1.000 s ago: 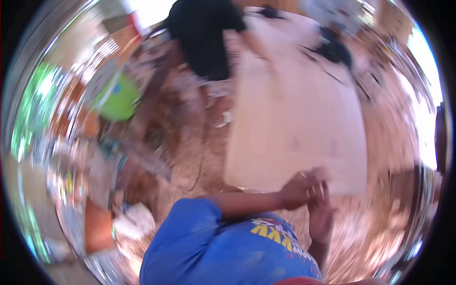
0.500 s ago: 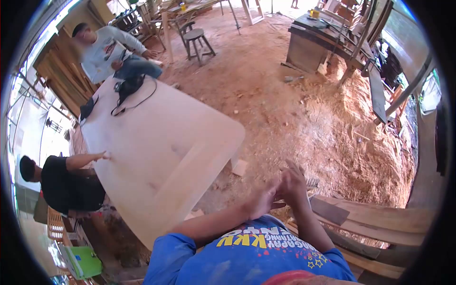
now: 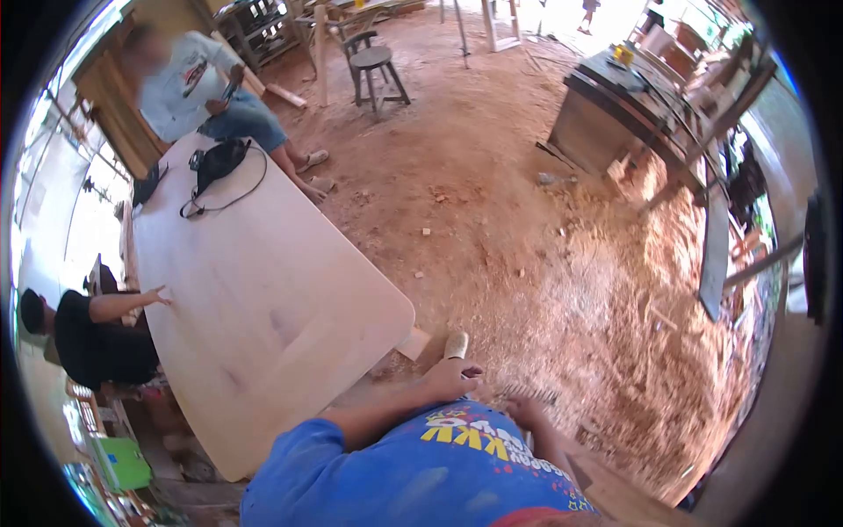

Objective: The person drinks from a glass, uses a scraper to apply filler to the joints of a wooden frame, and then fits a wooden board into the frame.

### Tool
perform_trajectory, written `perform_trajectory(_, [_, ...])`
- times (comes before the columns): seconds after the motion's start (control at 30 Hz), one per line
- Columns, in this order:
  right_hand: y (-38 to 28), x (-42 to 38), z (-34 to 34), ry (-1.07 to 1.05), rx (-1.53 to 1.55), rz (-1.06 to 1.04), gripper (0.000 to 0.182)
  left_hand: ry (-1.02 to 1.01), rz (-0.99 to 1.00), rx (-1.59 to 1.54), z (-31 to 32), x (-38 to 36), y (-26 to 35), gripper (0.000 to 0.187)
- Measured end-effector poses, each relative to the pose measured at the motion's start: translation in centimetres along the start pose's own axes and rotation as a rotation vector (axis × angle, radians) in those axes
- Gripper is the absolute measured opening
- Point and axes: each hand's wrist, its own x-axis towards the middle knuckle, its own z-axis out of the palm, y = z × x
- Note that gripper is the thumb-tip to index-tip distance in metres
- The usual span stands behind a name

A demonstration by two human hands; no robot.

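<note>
My left hand (image 3: pixel 451 379) is in front of my blue shirt, its fingers curled in and nothing visible in them. Lower and to its right, my right hand (image 3: pixel 525 411) hangs beside the shirt; blur hides how its fingers lie. The two hands are apart. Nearest to my left hand is the rounded corner of a large pale wooden tabletop (image 3: pixel 290 263), which neither hand touches. At its far end lies a black object with a cord (image 3: pixel 219 165), perhaps a power tool.
A seated person (image 3: pixel 189 83) is at the tabletop's far end. Another person in black (image 3: pixel 97 329) rests a hand on its left edge. A wooden stool (image 3: pixel 372 60) and a workbench (image 3: pixel 606 114) stand farther off. Sawdust (image 3: pixel 597 290) covers the ground.
My hands were together and have come apart, both now lower. The view has turned, so the tabletop sits farther left. The seated person's arm has drawn in from the knee.
</note>
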Motion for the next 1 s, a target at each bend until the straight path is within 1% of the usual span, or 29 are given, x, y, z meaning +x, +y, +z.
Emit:
perform_trajectory(0.03, [4.5, 2.6, 2.1, -0.016, -0.167, -0.097, 0.039, 0.012, 0.03, 0.013, -1.0, 2.6, 0.2, 0.051])
perform_trajectory(0.1, [7.8, 5.2, 0.8, -0.105, -0.213, -0.031, 0.038, 0.048, 0.071, 0.039, -3.0, 7.0, 1.0, 0.047])
perform_trajectory(0.13, [8.5, 6.1, -1.1, -0.121, -0.21, 0.019, 0.037, 0.054, 0.127, 0.08, -3.8, 8.5, 2.5, 0.045])
perform_trajectory(0.2, [8.8, 9.3, -5.9, -0.119, -0.212, 0.062, 0.036, 0.143, 0.249, 0.196, -8.2, 12.7, 5.5, 0.043])
perform_trajectory(0.23, [8.5, 10.8, -8.3, -0.128, -0.219, 0.063, 0.035, 0.195, 0.289, 0.258, -9.4, 14.1, 6.4, 0.043])
perform_trajectory(0.3, [7.4, 15.5, -12.8, -0.157, -0.262, 0.019, 0.034, 0.358, 0.369, 0.279, -12.8, 15.7, 8.4, 0.041])
perform_trajectory(0.4, [6.2, 24.3, -19.4, -0.195, -0.389, -0.093, 0.032, 0.394, 0.256, 0.149, -17.7, 17.3, 10.8, 0.041])
perform_trajectory(0.5, [5.9, 34.7, -25.6, -0.25, -0.557, -0.305, 0.03, 0.542, 0.079, 0.285, -20.8, 17.8, 8.4, 0.042])
perform_trajectory(0.57, [5.2, 42.3, -29.7, -0.262, -0.541, -0.393, 0.029, 0.443, -0.239, 0.188, -21.7, 18.3, 5.8, 0.042])
perform_trajectory(0.6, [2.3, 44.7, -31.5, -0.268, -0.465, -0.402, 0.028, 0.547, -0.243, 0.312, -21.0, 18.7, 2.7, 0.042])
perform_trajectory(0.63, [-0.8, 46.9, -33.6, -0.284, -0.286, -0.309, 0.022, 0.643, -0.247, 0.449, -19.9, 18.7, -0.2, 0.042])
perform_trajectory(0.67, [-4.8, 48.9, -35.7, -0.286, -0.094, -0.218, 0.022, 0.735, -0.361, 0.284, -20.4, 16.3, 0.9, 0.043])
perform_trajectory(0.7, [-11.6, 48.6, -37.8, -0.274, 0.092, -0.131, 0.028, 0.821, -0.469, 0.119, -20.8, 13.2, 2.7, 0.043])
perform_trajectory(0.73, [-11.4, 54.5, -39.1, -0.316, 0.167, -0.14, 0.029, 1.06, -0.472, 0.033, -20.8, 11.9, 0.6, 0.037])
perform_trajectory(0.77, [-14.4, 56.3, -40.1, -0.289, 0.028, -0.202, 0.029, 1.299, -0.467, -0.049, -20.9, 10.3, -1.4, 0.031])
perform_trajectory(0.8, [-17.6, 57.8, -41.0, -0.296, -0.013, -0.198, 0.028, 1.45, -0.582, -0.21, -21.9, 7.0, 0.4, 0.02])
perform_trajectory(0.83, [-20.1, 58.9, -42.4, -0.297, -0.062, -0.185, 0.028, 1.612, -0.705, -0.175, -22.1, 4.2, 1.0, 0.016])
perform_trajectory(0.87, [-21.8, 60.3, -43.3, -0.297, -0.113, -0.171, 0.028, 1.758, -0.746, -0.149, -22.4, 1.0, 1.5, 0.025])
perform_trajectory(0.93, [-23.9, 63.2, -44.2, -0.341, -0.238, -0.202, 0.027, 2.058, -0.813, -0.094, -23.0, -5.3, 2.6, 0.059])
perform_trajectory(0.97, [-25.2, 64.2, -44.2, -0.359, -0.294, -0.215, 0.028, 2.148, -0.917, -0.21, -23.8, -8.4, 3.2, 0.063])
perform_trajectory(1.0, [-26.2, 64.9, -44.0, -0.367, -0.334, -0.203, 0.027, 2.299, -0.785, -0.126, -24.0, -11.0, 5.1, 0.074])
